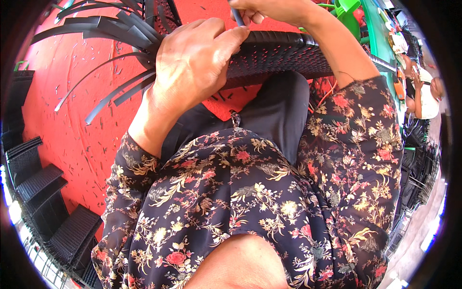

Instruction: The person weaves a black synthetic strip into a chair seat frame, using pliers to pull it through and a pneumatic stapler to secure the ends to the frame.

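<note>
A black woven piece [275, 59], perhaps a basket, lies across my lap with its wrapped edge uppermost. My left hand [195, 62] is closed over that edge near the left end, thumb stretched along the top. Long loose black strips [118, 30] fan out to the left from under this hand. At the top of the view, my right hand [262, 10] pinches a dark flat strip [237, 17], which stands up just beyond my left thumb. The lower end of that strip is hidden by my left hand.
Short black offcuts litter the red floor covering [79, 139]. Black woven pieces [72, 236] are piled at the left. Green plastic things [347, 17] stand at the upper right beside a green table edge [378, 45]. Another person [426, 94] sits at far right.
</note>
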The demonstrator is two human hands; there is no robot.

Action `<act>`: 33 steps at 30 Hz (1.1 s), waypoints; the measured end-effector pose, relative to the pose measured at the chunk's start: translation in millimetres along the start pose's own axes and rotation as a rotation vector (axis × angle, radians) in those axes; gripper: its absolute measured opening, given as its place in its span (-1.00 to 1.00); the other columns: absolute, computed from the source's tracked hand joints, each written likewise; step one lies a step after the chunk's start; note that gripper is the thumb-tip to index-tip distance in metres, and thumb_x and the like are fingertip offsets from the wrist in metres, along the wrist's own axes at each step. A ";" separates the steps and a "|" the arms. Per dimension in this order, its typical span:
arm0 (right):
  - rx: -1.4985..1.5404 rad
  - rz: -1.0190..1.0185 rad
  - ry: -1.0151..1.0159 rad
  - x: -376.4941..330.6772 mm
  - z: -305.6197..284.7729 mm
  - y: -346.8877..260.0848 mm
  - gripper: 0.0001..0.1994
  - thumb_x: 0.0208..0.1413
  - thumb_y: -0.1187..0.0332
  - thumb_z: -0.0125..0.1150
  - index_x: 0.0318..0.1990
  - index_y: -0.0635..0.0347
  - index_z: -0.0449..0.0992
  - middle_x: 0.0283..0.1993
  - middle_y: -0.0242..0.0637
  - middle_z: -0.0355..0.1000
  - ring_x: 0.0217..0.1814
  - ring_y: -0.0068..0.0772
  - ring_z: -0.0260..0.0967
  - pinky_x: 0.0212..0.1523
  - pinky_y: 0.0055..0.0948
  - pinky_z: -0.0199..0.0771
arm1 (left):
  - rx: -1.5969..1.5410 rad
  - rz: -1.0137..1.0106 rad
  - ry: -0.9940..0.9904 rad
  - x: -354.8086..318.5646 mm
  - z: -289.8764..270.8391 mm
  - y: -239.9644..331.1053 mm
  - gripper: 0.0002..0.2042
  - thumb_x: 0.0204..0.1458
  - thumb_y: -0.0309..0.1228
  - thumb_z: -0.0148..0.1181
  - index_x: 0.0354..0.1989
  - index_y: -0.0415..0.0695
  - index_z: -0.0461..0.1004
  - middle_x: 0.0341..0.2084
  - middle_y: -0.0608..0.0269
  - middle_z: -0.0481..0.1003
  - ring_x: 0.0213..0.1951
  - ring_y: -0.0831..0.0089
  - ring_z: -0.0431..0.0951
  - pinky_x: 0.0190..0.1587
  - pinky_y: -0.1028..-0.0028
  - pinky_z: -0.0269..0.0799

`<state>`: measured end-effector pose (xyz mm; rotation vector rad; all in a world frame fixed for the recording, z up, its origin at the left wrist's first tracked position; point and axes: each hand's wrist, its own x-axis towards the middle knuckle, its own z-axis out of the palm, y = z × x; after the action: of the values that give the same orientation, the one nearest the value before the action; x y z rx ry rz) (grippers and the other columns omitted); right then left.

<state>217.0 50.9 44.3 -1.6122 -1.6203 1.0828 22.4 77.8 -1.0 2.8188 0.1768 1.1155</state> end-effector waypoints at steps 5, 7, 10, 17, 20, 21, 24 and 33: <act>-0.228 -0.158 -0.206 -4.1 -7.1 18.6 -0.73 -0.07 0.52 0.07 -0.15 0.31 0.50 -0.47 -0.24 0.51 -0.39 -0.52 0.43 -0.35 -0.44 0.42 | -0.034 -0.013 -0.010 -0.2 -2.4 0.5 -0.71 -0.20 -0.55 0.21 -0.20 -0.16 0.49 -0.56 0.17 0.38 -0.47 0.19 0.45 -0.44 0.34 0.38; -0.406 -0.153 -0.164 -7.1 -3.7 8.8 -0.84 -0.12 0.51 0.12 -0.35 0.30 0.56 -0.45 -0.26 0.53 -0.40 -0.49 0.44 -0.31 -0.44 0.43 | -0.027 -0.021 -0.022 0.4 -4.4 2.0 -0.69 -0.22 -0.54 0.23 -0.19 -0.16 0.49 -0.55 0.17 0.38 -0.47 0.19 0.45 -0.44 0.34 0.38; -0.583 -0.503 -0.061 -0.8 -6.0 16.8 -0.86 -0.15 0.53 0.12 -0.38 0.32 0.55 -0.49 -0.26 0.51 -0.42 -0.48 0.45 -0.34 -0.45 0.43 | -0.034 -0.032 -0.053 -0.1 -5.0 1.1 -0.64 -0.25 -0.50 0.27 -0.16 -0.14 0.48 -0.51 0.17 0.39 -0.44 0.19 0.45 -0.41 0.34 0.38; 0.198 0.018 -0.121 -2.1 1.3 13.4 -0.84 -0.12 0.61 0.06 -0.34 0.35 0.52 -0.47 -0.33 0.45 -0.43 -0.53 0.38 -0.38 -0.52 0.41 | -0.031 -0.055 -0.115 0.4 -14.4 6.8 -0.58 -0.28 -0.45 0.31 -0.13 -0.14 0.47 -0.45 0.16 0.41 -0.40 0.18 0.46 -0.36 0.32 0.39; 0.281 0.071 -0.139 1.1 2.2 21.7 -0.82 -0.11 0.62 0.07 -0.30 0.36 0.50 -0.43 -0.34 0.44 -0.40 -0.53 0.37 -0.36 -0.53 0.41 | -0.033 -0.044 -0.107 -0.5 -14.3 6.5 -0.58 -0.29 -0.48 0.30 -0.12 -0.14 0.47 -0.45 0.16 0.41 -0.40 0.18 0.46 -0.36 0.33 0.39; 0.306 0.085 -0.164 3.4 2.1 26.8 -0.82 -0.12 0.62 0.08 -0.30 0.36 0.49 -0.42 -0.34 0.43 -0.39 -0.53 0.37 -0.36 -0.52 0.41 | -0.030 -0.038 -0.103 -1.5 -13.5 5.8 -0.58 -0.29 -0.49 0.30 -0.12 -0.14 0.48 -0.45 0.16 0.41 -0.40 0.19 0.46 -0.36 0.34 0.39; 0.310 0.177 -0.247 2.8 4.2 20.6 -0.82 -0.12 0.64 0.09 -0.30 0.35 0.49 -0.42 -0.34 0.43 -0.39 -0.52 0.38 -0.35 -0.52 0.42 | -0.023 -0.047 -0.111 -3.5 -14.7 6.9 -0.58 -0.29 -0.52 0.28 -0.12 -0.15 0.48 -0.46 0.16 0.42 -0.40 0.20 0.47 -0.36 0.34 0.39; 0.410 0.268 -0.337 7.1 7.1 22.0 -0.83 -0.13 0.66 0.07 -0.33 0.32 0.50 -0.44 -0.34 0.45 -0.43 -0.51 0.39 -0.38 -0.54 0.43 | -0.027 -0.038 -0.089 -3.8 -15.7 7.0 -0.59 -0.29 -0.56 0.27 -0.13 -0.15 0.49 -0.47 0.17 0.42 -0.42 0.20 0.47 -0.38 0.34 0.39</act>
<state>221.3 55.4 20.9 -1.4472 -1.2798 1.7765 9.4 71.2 8.8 2.8219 0.2049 0.9754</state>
